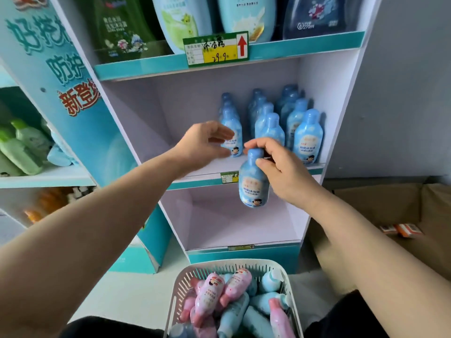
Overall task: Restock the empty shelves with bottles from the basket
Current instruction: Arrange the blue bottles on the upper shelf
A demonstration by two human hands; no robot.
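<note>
My right hand (280, 169) pinches a small blue bottle (253, 184) by its cap, holding it upright in the air just in front of the middle shelf's edge (195, 182). My left hand (202, 142) reaches into the middle shelf with fingers spread beside the front blue bottle (233, 135) of the left row; contact is unclear. Several blue bottles (292, 123) stand in rows on the right part of that shelf. Below, a white slotted basket (185, 279) holds several pink bottles (212, 293) and blue ones lying in a heap.
The lower shelf compartment (234, 223) holds nothing. Large bottles (185, 20) fill the top shelf behind a price tag (216, 48). Green bottles (22, 147) lie on a neighbouring rack at left. A brown cardboard box (390, 211) sits at right.
</note>
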